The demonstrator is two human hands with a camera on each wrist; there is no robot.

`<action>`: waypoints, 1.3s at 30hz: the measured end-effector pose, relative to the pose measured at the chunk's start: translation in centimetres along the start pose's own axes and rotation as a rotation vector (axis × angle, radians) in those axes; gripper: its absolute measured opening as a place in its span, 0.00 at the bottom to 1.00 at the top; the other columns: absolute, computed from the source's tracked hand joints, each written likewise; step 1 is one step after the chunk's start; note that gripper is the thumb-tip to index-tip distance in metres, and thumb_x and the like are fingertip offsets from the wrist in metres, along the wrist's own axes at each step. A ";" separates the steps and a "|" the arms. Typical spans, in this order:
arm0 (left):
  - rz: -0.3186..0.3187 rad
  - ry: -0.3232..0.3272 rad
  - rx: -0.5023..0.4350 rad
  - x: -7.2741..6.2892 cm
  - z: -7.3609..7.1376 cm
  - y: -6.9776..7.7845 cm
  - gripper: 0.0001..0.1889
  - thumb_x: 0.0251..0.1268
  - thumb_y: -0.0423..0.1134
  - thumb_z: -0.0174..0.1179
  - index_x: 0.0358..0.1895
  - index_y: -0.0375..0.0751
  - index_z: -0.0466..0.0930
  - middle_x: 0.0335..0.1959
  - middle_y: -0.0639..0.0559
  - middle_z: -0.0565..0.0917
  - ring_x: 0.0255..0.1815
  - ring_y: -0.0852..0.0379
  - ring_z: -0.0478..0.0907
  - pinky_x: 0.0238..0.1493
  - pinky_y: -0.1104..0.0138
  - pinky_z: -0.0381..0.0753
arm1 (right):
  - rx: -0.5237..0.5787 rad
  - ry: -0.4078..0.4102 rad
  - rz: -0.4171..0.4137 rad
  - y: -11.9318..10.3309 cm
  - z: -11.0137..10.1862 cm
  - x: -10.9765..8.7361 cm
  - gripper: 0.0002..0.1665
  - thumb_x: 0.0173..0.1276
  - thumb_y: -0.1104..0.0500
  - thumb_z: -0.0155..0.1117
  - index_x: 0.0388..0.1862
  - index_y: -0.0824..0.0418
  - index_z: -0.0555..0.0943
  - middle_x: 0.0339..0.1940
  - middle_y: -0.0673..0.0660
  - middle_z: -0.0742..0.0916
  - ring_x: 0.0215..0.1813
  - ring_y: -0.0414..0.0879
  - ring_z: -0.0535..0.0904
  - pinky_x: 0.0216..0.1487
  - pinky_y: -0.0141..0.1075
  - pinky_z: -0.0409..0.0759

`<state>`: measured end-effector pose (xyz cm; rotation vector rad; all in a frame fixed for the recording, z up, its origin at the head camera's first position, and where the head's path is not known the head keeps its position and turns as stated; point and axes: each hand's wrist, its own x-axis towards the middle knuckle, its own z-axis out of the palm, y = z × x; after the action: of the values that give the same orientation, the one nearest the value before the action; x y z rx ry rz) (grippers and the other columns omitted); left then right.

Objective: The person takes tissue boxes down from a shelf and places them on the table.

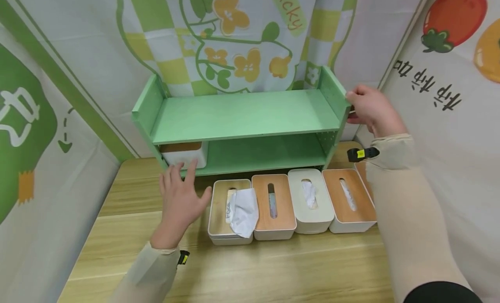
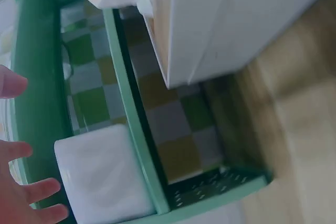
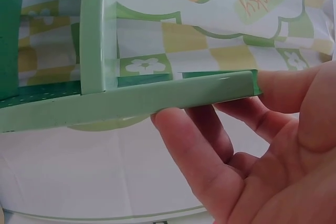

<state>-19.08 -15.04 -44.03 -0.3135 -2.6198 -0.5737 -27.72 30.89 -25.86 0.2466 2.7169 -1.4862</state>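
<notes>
A green two-tier shelf [image 1: 250, 114] stands on the wooden table. My right hand [image 1: 376, 110] grips the upper front corner of its right side panel [image 3: 131, 98]; the thumb lies at the panel's end and the other fingers bend against the outer face. In the lower left compartment sits a white tissue box [image 1: 186, 157] with a brown lid. My left hand [image 1: 180, 203] has its fingers spread before that box. The left wrist view shows these fingertips [image 2: 44, 187] beside the white box [image 2: 105, 177]; whether they touch it, I cannot tell.
Before the shelf stand several tissue boxes in a row: a wood-lidded one [image 1: 218, 196] with a tissue [image 1: 245, 212] hanging out, an orange-brown-lidded one [image 1: 283, 207], a cream one [image 1: 312, 218] and another orange-brown-lidded one [image 1: 359, 199]. One more is partly hidden by my right sleeve.
</notes>
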 end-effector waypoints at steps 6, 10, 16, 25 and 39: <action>0.115 0.148 0.129 2.5 1.3 -1.6 0.37 0.55 0.50 0.63 0.69 0.40 0.66 0.66 0.28 0.59 0.70 0.26 0.49 0.66 0.32 0.43 | 0.002 0.004 -0.010 0.2 -0.1 0.1 0.25 0.82 0.42 0.40 0.59 0.61 0.69 0.55 0.61 0.75 0.53 0.55 0.77 0.50 0.40 0.82; 0.132 0.173 0.158 3.3 2.2 -2.8 0.35 0.55 0.48 0.60 0.67 0.39 0.67 0.62 0.28 0.60 0.66 0.25 0.52 0.63 0.31 0.48 | 0.017 0.003 -0.012 0.3 0.1 0.1 0.26 0.82 0.42 0.40 0.61 0.61 0.68 0.56 0.61 0.75 0.53 0.55 0.77 0.52 0.41 0.81; 0.181 0.222 0.173 3.8 2.4 -2.8 0.31 0.52 0.48 0.55 0.62 0.39 0.71 0.58 0.29 0.65 0.58 0.26 0.58 0.59 0.31 0.54 | 0.024 0.011 -0.026 0.4 0.2 0.2 0.25 0.82 0.41 0.39 0.59 0.59 0.69 0.55 0.61 0.76 0.52 0.54 0.78 0.54 0.43 0.80; 0.236 0.248 0.154 3.7 2.1 -1.3 0.28 0.50 0.48 0.53 0.55 0.38 0.75 0.52 0.29 0.69 0.53 0.29 0.61 0.56 0.31 0.56 | 0.013 0.015 -0.031 0.6 0.1 0.1 0.25 0.82 0.41 0.39 0.59 0.59 0.69 0.56 0.62 0.75 0.53 0.55 0.77 0.53 0.42 0.81; 0.228 0.208 0.094 2.8 1.9 -0.7 0.28 0.46 0.43 0.58 0.55 0.38 0.76 0.55 0.31 0.68 0.57 0.30 0.61 0.58 0.28 0.53 | 0.048 0.028 -0.006 0.7 0.1 0.0 0.25 0.82 0.41 0.40 0.61 0.58 0.70 0.55 0.61 0.76 0.52 0.53 0.78 0.53 0.43 0.81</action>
<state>-22.46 -14.54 -44.51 -0.4870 -2.3619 -0.3823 -27.60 31.16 -26.45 0.2622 2.7080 -1.5628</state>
